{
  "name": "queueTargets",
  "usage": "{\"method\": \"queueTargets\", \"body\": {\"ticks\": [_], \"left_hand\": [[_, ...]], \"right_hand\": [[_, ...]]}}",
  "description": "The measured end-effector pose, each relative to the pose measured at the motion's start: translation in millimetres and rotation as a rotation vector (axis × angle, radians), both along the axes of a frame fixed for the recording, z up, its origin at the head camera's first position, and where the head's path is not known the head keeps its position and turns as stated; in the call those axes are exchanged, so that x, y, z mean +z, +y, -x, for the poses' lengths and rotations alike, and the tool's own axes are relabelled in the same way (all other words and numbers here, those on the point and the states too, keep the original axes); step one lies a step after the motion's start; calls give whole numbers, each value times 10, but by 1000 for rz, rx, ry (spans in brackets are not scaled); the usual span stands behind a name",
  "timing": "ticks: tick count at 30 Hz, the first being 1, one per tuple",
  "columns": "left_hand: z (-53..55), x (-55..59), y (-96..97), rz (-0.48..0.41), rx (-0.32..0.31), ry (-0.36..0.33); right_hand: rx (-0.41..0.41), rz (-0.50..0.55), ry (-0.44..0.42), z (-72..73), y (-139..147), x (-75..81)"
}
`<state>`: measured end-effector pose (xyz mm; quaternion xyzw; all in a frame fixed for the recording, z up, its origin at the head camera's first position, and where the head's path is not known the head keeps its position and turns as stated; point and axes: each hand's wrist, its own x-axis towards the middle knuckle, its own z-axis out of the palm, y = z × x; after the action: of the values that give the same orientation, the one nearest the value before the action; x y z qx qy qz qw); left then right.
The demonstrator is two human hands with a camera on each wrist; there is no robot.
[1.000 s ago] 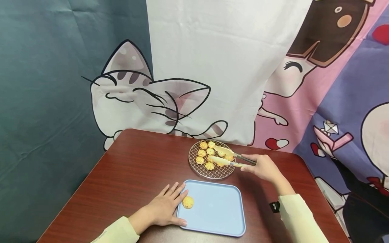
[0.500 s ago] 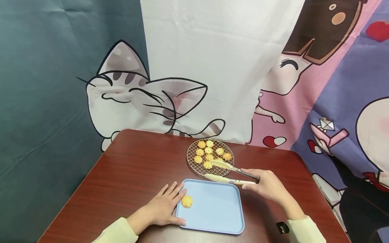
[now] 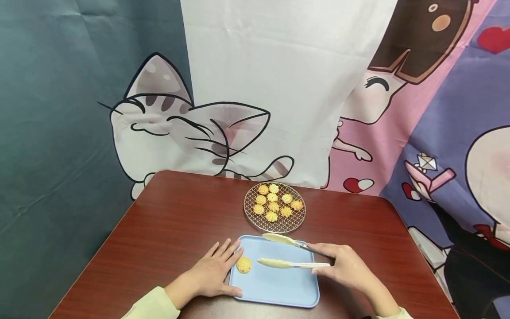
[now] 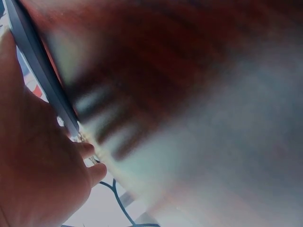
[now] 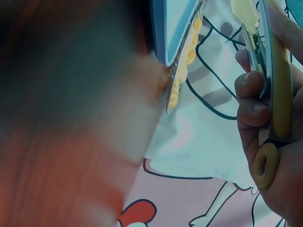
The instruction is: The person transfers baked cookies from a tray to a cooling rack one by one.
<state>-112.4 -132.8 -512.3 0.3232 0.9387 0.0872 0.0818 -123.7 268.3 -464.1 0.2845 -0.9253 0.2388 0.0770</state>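
In the head view my right hand (image 3: 344, 268) grips a pair of tongs (image 3: 279, 264) with pale yellow tips over the blue tray (image 3: 279, 290). The tongs' two arms are spread apart and nothing shows between them. At the right wrist, my fingers wrap the yellow-backed handle (image 5: 282, 94). My left hand (image 3: 215, 271) rests along the tray's left edge, fingers straight and spread. Beside its fingertips a round yellow cookie (image 3: 244, 265) lies on the tray. The left wrist view is mostly blurred, with my left hand (image 4: 42, 161) at its side.
Beyond the tray stands a round wire rack (image 3: 295, 225) bearing several piped swirl cookies (image 3: 273, 207). Everything sits on a dark red wooden table (image 3: 191, 212). Cartoon-printed curtains (image 3: 295, 88) hang right behind the table's far edge.
My right hand has drawn the tongs back from among the cookies on the rack to over the tray, and their arms are spread. My left hand has stayed at the tray's edge.
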Motion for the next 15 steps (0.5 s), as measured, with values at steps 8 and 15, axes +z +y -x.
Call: {"method": "queueTargets", "body": {"ticks": [8, 15], "left_hand": [[16, -27, -9, -8, 1, -2], [23, -56, -13, -9, -1, 6]], "right_hand": [[33, 10, -40, -112, -71, -57], [88, -8, -66, -127, -159, -114]]}}
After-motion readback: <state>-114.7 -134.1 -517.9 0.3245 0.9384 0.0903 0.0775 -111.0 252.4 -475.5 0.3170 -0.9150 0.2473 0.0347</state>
